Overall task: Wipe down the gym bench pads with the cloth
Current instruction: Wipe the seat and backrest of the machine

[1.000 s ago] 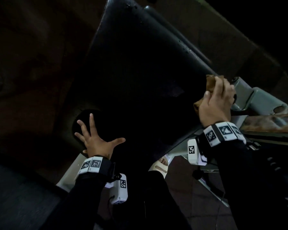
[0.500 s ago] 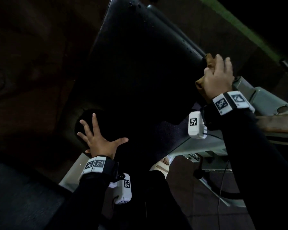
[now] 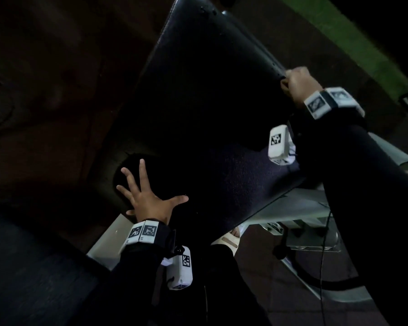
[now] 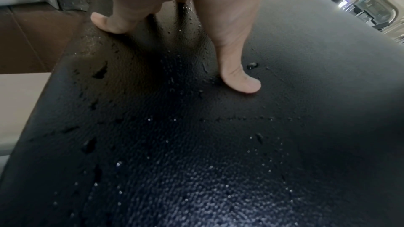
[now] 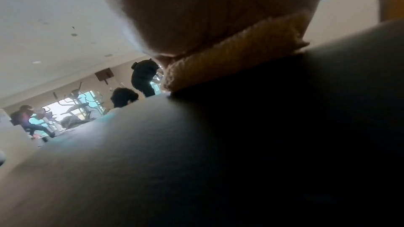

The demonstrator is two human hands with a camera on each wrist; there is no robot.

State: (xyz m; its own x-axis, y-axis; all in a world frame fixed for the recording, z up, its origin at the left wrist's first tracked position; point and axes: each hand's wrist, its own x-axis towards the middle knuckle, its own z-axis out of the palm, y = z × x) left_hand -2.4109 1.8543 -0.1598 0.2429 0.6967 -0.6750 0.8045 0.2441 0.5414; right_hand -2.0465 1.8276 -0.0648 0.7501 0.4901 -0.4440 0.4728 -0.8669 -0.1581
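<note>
Mostly hidden under the right hand point(image 5: 207, 11): the yellow cloth point(image 5: 231, 53), just a strip showing. Bench pad point(image 3: 210, 90) top cut off by frame edge. Background gym-goers point(image 5: 124, 97) blurry.

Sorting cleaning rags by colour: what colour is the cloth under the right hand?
Yellow-orange cloth, clearest in the right wrist view.

Bench pad point(image 3: 210, 95) black, pebbled grain, speckled with shiny droplets point(image 4: 119, 163) in the left wrist view. Cloth point(image 5: 236, 53) mustard-yellow, nubby weave. Wristbands point(image 3: 143, 231) white with black square-code patterns. Sleeves point(image 3: 363, 184) black. Bench frame point(image 3: 292, 205) pale grey. Floor strip point(image 3: 353, 41) looks green, too dark to be sure.
</note>
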